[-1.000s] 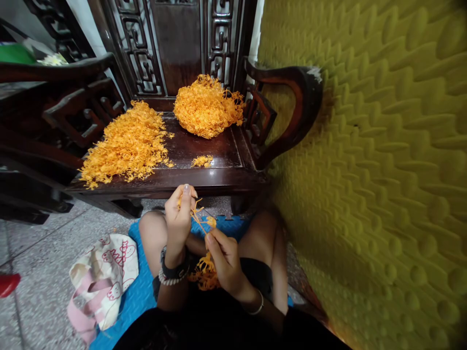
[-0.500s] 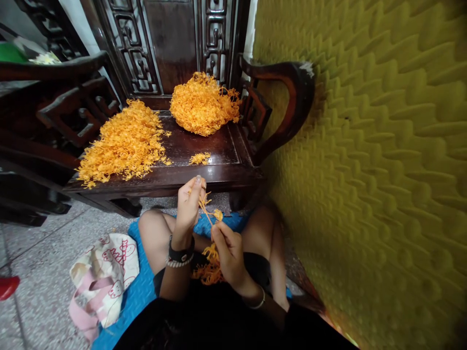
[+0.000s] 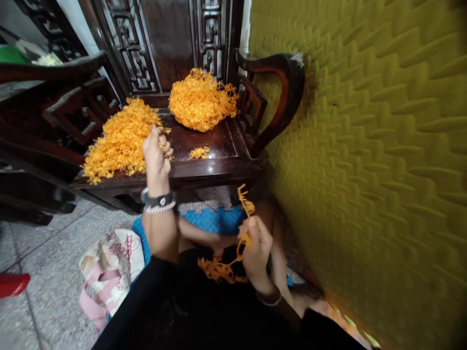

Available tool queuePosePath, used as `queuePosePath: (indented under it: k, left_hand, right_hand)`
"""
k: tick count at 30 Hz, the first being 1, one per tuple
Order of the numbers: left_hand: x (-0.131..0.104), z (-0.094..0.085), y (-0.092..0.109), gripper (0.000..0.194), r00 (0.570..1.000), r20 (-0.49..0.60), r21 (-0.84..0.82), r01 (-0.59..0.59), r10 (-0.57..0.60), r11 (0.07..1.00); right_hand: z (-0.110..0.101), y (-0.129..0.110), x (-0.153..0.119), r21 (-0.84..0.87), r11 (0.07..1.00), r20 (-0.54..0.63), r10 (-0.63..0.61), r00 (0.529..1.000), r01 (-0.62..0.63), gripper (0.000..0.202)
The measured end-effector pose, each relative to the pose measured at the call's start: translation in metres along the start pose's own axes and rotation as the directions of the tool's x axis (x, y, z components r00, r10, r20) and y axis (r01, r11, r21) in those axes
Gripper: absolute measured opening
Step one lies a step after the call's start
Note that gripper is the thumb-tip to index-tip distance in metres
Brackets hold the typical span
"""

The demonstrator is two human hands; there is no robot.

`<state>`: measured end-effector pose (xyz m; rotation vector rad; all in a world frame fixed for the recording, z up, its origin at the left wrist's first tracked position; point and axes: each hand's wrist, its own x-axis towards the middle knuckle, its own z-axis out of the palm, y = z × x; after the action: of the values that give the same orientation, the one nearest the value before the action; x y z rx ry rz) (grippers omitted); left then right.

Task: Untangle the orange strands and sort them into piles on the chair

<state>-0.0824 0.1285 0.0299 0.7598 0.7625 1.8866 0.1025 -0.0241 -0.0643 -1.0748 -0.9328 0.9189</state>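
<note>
My left hand (image 3: 156, 150) is reached out over the front of the dark wooden chair, at the right side of a heap of small orange spidery pieces (image 3: 122, 136). Its fingers are curled closed, and a speck of orange shows by them; I cannot make out what they hold. My right hand (image 3: 257, 245), above my lap, pinches a strand of orange spidery pieces (image 3: 246, 200). One end of the strand sticks up past the fingertips. The other end runs down to an orange bunch (image 3: 219, 271) on my lap.
On the chair seat (image 3: 182, 141) sit a rounded orange mound (image 3: 202, 102) and a small orange cluster (image 3: 199, 153). A padded yellow-green wall (image 3: 365, 170) stands close on the right. A cloth bag (image 3: 126, 250) lies left of my legs, by a blue foam mat (image 3: 215, 221).
My left hand has left the strand near my right hand and moved forward and left to the heap. My right hand has shifted right, still holding the strand.
</note>
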Motion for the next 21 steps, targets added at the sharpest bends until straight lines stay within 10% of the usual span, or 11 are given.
queuePosePath:
  k: [4,14,21]
  left_hand:
    - [-0.011,0.004,0.01,0.046,0.956,0.29,0.237,-0.111,0.039,0.965]
    - [-0.095,0.02,-0.065,0.04,0.777,0.49,0.28,0.29,-0.396,0.915]
    - [-0.112,0.008,-0.062,0.039,0.84,0.463,0.466,0.04,-0.282,0.884]
  right_hand:
    - [0.0,-0.003,0.017,0.062,0.998,-0.033,-0.028,0.999,0.03,0.043]
    - [0.017,-0.024,0.035,0.425,0.863,0.373,0.109,0.922,-0.274,0.048]
    - [0.018,-0.027,0.056,0.45,0.815,0.522,0.093,0.848,-0.366,0.051]
